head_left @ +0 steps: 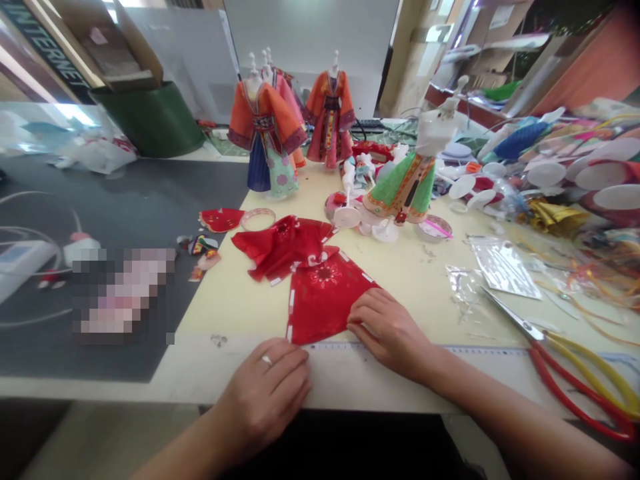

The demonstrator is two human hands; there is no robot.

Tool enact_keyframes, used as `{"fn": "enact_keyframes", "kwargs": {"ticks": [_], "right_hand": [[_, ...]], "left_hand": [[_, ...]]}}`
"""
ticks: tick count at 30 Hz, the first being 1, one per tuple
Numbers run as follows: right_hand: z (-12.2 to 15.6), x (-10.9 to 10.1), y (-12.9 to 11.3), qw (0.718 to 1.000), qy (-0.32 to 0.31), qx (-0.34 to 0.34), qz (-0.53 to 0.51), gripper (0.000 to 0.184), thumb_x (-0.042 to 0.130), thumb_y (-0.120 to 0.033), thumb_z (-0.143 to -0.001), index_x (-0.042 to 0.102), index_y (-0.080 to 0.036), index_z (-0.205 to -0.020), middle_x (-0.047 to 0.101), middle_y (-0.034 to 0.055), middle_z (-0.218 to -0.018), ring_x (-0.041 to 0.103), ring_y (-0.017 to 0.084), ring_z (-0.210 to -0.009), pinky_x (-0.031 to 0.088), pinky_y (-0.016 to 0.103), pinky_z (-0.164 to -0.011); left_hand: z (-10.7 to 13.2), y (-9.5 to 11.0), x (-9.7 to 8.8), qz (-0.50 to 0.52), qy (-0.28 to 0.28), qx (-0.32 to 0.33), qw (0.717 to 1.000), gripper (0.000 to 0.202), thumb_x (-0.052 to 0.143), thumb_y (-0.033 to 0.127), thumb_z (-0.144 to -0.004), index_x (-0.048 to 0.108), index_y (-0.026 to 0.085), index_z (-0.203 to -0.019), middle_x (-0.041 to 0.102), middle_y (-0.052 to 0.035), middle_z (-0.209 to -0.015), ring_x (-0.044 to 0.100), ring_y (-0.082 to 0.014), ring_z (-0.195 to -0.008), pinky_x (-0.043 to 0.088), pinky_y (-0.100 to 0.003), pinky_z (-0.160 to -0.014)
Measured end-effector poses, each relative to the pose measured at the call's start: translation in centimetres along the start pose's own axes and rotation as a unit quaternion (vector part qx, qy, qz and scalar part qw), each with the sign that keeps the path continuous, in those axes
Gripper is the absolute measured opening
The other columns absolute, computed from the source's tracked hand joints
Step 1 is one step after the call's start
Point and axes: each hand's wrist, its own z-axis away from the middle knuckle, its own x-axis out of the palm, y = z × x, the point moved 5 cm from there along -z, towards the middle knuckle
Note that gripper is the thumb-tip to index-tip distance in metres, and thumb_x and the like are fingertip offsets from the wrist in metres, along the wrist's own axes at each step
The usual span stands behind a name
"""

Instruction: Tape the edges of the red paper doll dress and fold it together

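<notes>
A small red doll garment [325,297] lies spread on the pale table in front of me, with a floral motif, a gathered upper part and short white strips along its edges. At its lower left corner is my left hand [270,387], closed, fingers curled and a ring on one of them; its fingertips are partly hidden. My right hand [393,327] pinches the garment's lower right edge between thumb and fingers. Just above the garment sit a clear tape roll [258,220] and a red fabric piece [220,219].
Red-and-yellow-handled scissors [540,340] lie at right beside clear plastic packets [503,265]. Dressed doll forms [263,133] stand at the back, one in a green skirt [383,183]. A ruler [480,351] runs along the front. A dark mat [165,193] covers the left side.
</notes>
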Motion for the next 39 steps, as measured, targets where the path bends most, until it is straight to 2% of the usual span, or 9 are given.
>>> {"fn": "enact_keyframes", "kwargs": {"ticks": [4,7,14,17,27,39], "right_hand": [[-0.8,1.2,-0.9,1.0,-0.021,-0.018,-0.001,0.019,0.045,-0.015,-0.09,0.055,-0.016,-0.075,0.06,0.0049,-0.075,0.05,0.017,-0.074,0.04,0.034,-0.072],[-1.1,1.8,-0.8,0.999,-0.023,-0.021,0.007,0.019,0.045,-0.016,-0.091,0.056,-0.016,-0.075,0.06,0.0049,-0.075,0.049,0.017,-0.074,0.039,0.034,-0.073],[-1.0,2.6,-0.4,0.997,-0.021,-0.039,0.069,0.021,0.045,-0.014,-0.09,0.058,-0.017,-0.074,0.059,0.0056,-0.078,0.047,0.018,-0.076,0.039,0.035,-0.076],[-0.9,2.9,-0.5,0.995,-0.023,-0.052,0.088,0.022,0.044,-0.012,-0.089,0.058,-0.018,-0.073,0.057,0.0055,-0.077,0.045,0.018,-0.074,0.038,0.036,-0.077],[-0.8,3.1,-0.6,0.99,-0.038,-0.089,0.102,0.022,0.044,-0.01,-0.089,0.059,-0.016,-0.074,0.057,0.0049,-0.077,0.044,0.017,-0.074,0.038,0.036,-0.079],[-0.9,2.5,-0.6,0.994,-0.039,-0.077,0.062,0.021,0.046,-0.009,-0.088,0.063,-0.016,-0.08,0.06,0.0057,-0.078,0.049,0.018,-0.075,0.039,0.036,-0.077]], "left_hand": [[0.9,-0.3,-0.5,-0.008,0.007,-0.026,1.0,0.017,0.062,0.002,-0.075,0.063,0.005,-0.092,0.068,-0.014,-0.095,0.058,-0.0241,-0.092,0.05,-0.041,-0.082],[0.4,-0.2,-0.4,-0.019,0.008,-0.031,0.999,0.015,0.061,0.004,-0.076,0.063,0.006,-0.091,0.068,-0.0141,-0.095,0.059,-0.0245,-0.092,0.051,-0.04,-0.081],[-1.6,0.2,1.7,-0.031,-0.049,-0.027,0.998,0.017,0.056,0.016,-0.083,0.064,0.007,-0.095,0.068,-0.0152,-0.103,0.06,-0.0269,-0.096,0.051,-0.043,-0.083],[-1.8,0.1,2.1,-0.032,-0.05,-0.026,0.998,0.017,0.054,0.018,-0.085,0.064,0.007,-0.095,0.069,-0.0149,-0.101,0.061,-0.026,-0.093,0.052,-0.042,-0.08],[-1.8,-0.1,2.2,-0.026,-0.051,-0.033,0.998,0.017,0.054,0.018,-0.085,0.064,0.008,-0.095,0.069,-0.014,-0.099,0.062,-0.026,-0.09,0.052,-0.041,-0.078],[-1.8,-0.2,2.1,-0.012,-0.042,-0.037,0.998,0.016,0.055,0.016,-0.085,0.064,0.008,-0.095,0.069,-0.0135,-0.096,0.062,-0.0252,-0.09,0.052,-0.04,-0.077]]}}
